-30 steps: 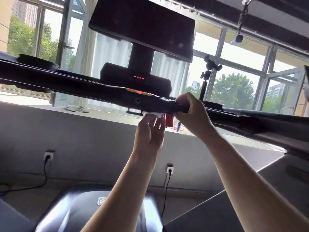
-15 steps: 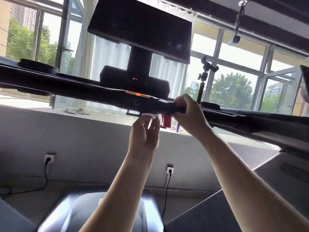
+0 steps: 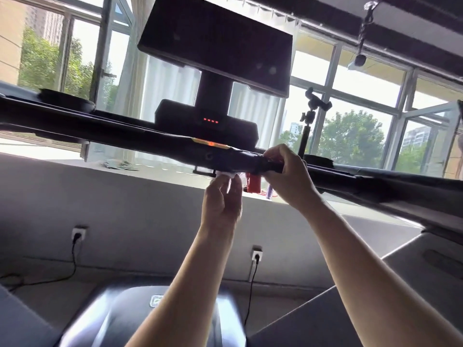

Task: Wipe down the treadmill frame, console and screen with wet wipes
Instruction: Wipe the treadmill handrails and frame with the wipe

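I look up from below at the treadmill's black handlebar (image 3: pixel 140 139), which runs across the view. Above it sit the console (image 3: pixel 208 121) with red lights and the dark screen (image 3: pixel 215 43) on a post. My left hand (image 3: pixel 221 201) presses a white wet wipe (image 3: pixel 226 175) against the bar's underside near the middle. My right hand (image 3: pixel 285 171) is wrapped around the bar just to the right of the wipe. A red safety clip (image 3: pixel 254 182) hangs between my two hands.
A grey wall (image 3: pixel 125 209) with two sockets (image 3: pixel 79 232) and plugged cables is behind. The treadmill's motor cover (image 3: pixel 120 314) lies below. A grey side panel (image 3: pixel 400 284) rises at the right. A tripod clamp (image 3: pixel 313 106) stands by the windows.
My left hand with the wipe has slid a little left along the bar's underside, uncovering the red clip. My right hand stays gripped on the bar.
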